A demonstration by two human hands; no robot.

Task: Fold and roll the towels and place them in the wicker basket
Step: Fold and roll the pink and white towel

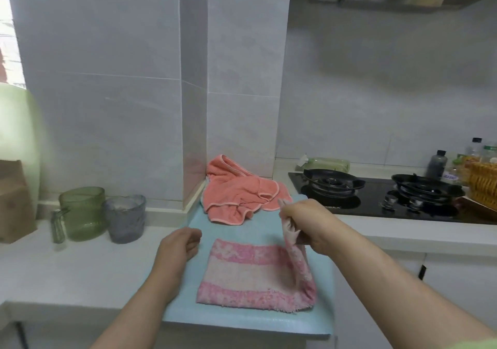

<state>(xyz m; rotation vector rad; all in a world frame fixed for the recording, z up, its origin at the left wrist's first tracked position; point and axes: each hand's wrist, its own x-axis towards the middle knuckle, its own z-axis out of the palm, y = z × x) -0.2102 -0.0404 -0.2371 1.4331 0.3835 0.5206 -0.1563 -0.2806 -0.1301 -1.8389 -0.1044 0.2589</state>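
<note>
A pink-and-white striped towel (250, 276) lies on a light blue mat (236, 319) at the counter's front. My right hand (306, 223) grips the towel's right edge and holds it lifted above the rest. My left hand (178, 245) hovers just left of the towel with loosely curled fingers, holding nothing. A crumpled coral towel (236, 195) lies at the back of the mat against the tiled pillar. The wicker basket (482, 184) stands at the far right, partly cut off by the frame edge.
A green glass mug (82, 213) and a grey glass cup (125, 218) stand on the white counter at the left, beside a brown paper bag (13, 200). A black gas hob (376, 195) with two burners sits to the right, with bottles behind it.
</note>
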